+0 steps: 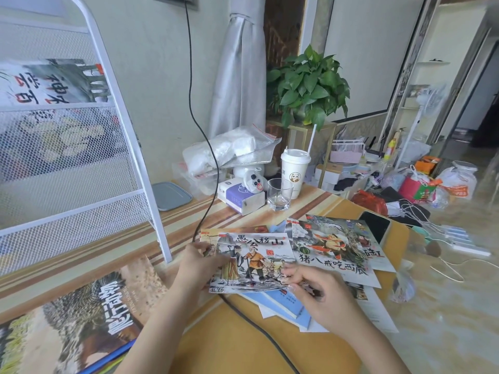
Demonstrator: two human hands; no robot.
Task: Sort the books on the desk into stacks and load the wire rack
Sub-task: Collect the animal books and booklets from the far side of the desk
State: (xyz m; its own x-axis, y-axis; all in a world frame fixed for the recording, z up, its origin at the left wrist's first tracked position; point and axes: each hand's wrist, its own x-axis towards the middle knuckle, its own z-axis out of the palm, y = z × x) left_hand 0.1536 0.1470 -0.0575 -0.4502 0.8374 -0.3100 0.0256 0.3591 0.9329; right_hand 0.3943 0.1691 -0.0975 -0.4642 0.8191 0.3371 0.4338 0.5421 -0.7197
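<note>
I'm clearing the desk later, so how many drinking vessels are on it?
2: a white lidded cup with a straw at the far edge, and an empty glass tumbler just in front of it.

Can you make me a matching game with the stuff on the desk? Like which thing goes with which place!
Things:
1. picture book
2. empty glass
3. phone
4. green plant

Places:
A. lying by the desk's far right edge
B. on the gold stand behind the desk
C. held in both hands
D. beside the white cup

Pairs: 1-C, 2-D, 3-A, 4-B
</note>
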